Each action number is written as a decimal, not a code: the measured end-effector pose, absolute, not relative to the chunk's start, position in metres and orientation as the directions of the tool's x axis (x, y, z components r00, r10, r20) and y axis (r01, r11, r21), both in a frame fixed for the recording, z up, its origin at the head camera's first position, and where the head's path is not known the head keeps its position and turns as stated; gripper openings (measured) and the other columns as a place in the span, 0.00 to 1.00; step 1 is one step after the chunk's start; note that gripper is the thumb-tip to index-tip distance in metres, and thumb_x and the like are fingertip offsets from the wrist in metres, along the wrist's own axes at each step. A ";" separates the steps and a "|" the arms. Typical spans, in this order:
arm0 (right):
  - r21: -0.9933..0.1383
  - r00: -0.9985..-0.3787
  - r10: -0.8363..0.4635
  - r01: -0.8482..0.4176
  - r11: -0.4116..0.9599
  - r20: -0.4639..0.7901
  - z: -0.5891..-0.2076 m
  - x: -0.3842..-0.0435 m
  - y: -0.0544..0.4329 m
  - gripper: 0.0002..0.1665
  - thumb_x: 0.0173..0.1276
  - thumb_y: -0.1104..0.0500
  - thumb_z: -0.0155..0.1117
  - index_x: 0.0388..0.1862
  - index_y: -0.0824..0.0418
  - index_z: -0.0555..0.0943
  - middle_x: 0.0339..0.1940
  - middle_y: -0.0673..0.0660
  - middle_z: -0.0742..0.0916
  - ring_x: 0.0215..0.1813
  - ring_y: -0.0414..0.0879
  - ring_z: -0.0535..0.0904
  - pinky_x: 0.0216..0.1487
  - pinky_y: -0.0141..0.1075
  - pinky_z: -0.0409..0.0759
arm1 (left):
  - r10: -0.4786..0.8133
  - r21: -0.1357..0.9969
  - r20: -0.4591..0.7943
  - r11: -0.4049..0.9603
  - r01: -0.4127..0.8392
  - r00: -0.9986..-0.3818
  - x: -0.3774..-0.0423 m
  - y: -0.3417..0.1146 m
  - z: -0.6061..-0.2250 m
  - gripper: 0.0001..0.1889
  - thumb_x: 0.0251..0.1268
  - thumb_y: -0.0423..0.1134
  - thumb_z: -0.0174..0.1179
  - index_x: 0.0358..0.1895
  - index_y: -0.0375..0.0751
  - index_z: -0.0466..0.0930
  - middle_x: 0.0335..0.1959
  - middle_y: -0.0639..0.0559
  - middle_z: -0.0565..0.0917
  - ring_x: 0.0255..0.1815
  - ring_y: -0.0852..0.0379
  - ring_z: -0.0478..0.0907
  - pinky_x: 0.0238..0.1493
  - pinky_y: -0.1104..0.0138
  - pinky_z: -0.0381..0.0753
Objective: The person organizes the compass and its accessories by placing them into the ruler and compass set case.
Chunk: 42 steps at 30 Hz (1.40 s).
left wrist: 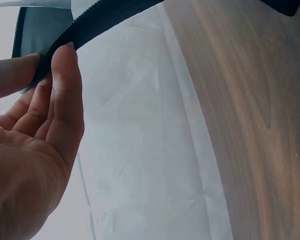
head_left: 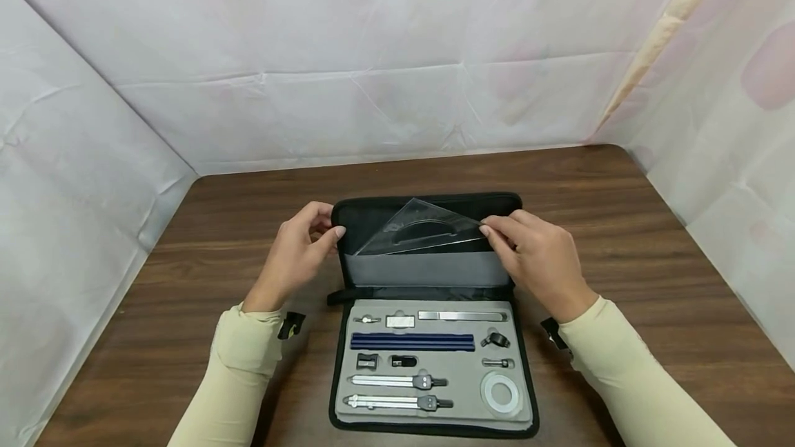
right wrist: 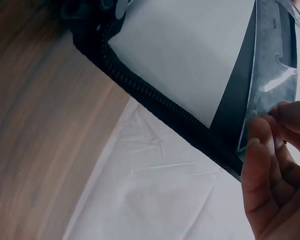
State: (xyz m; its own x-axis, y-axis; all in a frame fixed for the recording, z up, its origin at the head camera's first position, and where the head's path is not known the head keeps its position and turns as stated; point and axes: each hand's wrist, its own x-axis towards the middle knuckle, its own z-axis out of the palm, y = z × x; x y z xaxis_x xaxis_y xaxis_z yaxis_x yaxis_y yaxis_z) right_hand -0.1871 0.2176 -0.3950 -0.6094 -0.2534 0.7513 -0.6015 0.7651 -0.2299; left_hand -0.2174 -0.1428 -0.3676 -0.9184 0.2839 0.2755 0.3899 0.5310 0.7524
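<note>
A black zippered case (head_left: 428, 431) lies open on the table with its lid (head_left: 366, 209) raised. My left hand (head_left: 298, 250) pinches the lid's left edge; the left wrist view shows thumb and fingertips of that hand (left wrist: 45, 120) on the zipper strip (left wrist: 107, 22). With thumb and fingers, my right hand (head_left: 540, 254) pinches a corner of a clear triangular set square (head_left: 422, 226). The set square is tilted in front of the lid, just above the grey pocket (head_left: 428, 269). Whether its lower left corner is inside the pocket I cannot tell.
The case's grey tray (head_left: 459, 402) holds two compasses (head_left: 397, 402), dark blue pencils (head_left: 413, 342), a sharpener (head_left: 367, 361), an eraser (head_left: 400, 321) and a white ring (head_left: 499, 392). White sheeting (head_left: 373, 109) hangs behind and beside the wooden table (head_left: 236, 226).
</note>
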 end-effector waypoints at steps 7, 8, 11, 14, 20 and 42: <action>-0.228 -0.614 -0.316 -0.644 0.731 0.723 -0.395 -0.188 0.216 0.04 0.63 0.63 0.72 0.37 0.59 0.89 0.27 0.51 0.85 0.23 0.39 0.74 0.21 0.38 0.74 | 0.312 0.744 0.291 0.520 0.419 -0.904 -0.216 -0.149 -0.366 0.07 0.71 0.30 0.61 0.47 0.42 0.75 0.35 0.47 0.81 0.32 0.48 0.83 0.35 0.61 0.84; -0.234 -0.623 -0.326 -0.648 0.725 0.711 -0.395 -0.188 0.216 0.04 0.63 0.63 0.72 0.37 0.60 0.88 0.28 0.51 0.86 0.24 0.39 0.76 0.23 0.38 0.76 | 0.314 0.741 0.290 0.524 0.420 -0.904 -0.216 -0.150 -0.366 0.07 0.71 0.30 0.61 0.47 0.42 0.75 0.34 0.47 0.81 0.32 0.49 0.83 0.35 0.61 0.84; -0.254 -0.653 -0.348 -0.645 0.720 0.673 -0.397 -0.187 0.215 0.03 0.63 0.65 0.72 0.37 0.61 0.87 0.31 0.52 0.87 0.27 0.40 0.79 0.27 0.39 0.79 | 0.316 0.727 0.290 0.541 0.423 -0.903 -0.215 -0.151 -0.367 0.08 0.71 0.31 0.62 0.47 0.43 0.75 0.33 0.49 0.79 0.30 0.55 0.82 0.33 0.62 0.83; -0.263 -0.686 -0.351 -0.621 0.738 0.637 -0.398 -0.186 0.215 0.03 0.64 0.65 0.72 0.36 0.60 0.86 0.31 0.52 0.87 0.26 0.40 0.78 0.27 0.39 0.79 | 0.313 0.710 0.304 0.555 0.433 -0.900 -0.216 -0.151 -0.368 0.08 0.70 0.32 0.63 0.48 0.44 0.76 0.32 0.50 0.79 0.29 0.54 0.81 0.30 0.64 0.80; -0.257 -0.717 -0.350 -0.589 0.766 0.603 -0.399 -0.184 0.215 0.04 0.64 0.65 0.72 0.35 0.59 0.84 0.27 0.50 0.85 0.21 0.37 0.73 0.23 0.37 0.75 | 0.315 0.684 0.343 0.562 0.465 -0.885 -0.218 -0.154 -0.370 0.09 0.69 0.33 0.64 0.48 0.45 0.78 0.31 0.52 0.79 0.28 0.48 0.76 0.29 0.62 0.74; -0.216 -0.741 -0.427 -0.596 0.773 0.519 -0.393 -0.180 0.207 0.17 0.62 0.59 0.73 0.48 0.59 0.79 0.24 0.46 0.80 0.19 0.35 0.70 0.20 0.34 0.71 | 0.327 0.704 0.345 0.530 0.473 -0.880 -0.219 -0.161 -0.372 0.09 0.67 0.33 0.66 0.47 0.44 0.79 0.32 0.51 0.79 0.31 0.54 0.76 0.35 0.65 0.77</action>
State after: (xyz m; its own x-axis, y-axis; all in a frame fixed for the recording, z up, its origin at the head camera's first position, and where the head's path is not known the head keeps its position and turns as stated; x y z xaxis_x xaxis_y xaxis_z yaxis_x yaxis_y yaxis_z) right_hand -0.1802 0.2067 -0.3925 -0.7408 -0.4265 0.5190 -0.5964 0.7731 -0.2159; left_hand -0.2187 -0.1614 -0.3718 -0.8798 0.3274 0.3446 0.4729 0.5297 0.7041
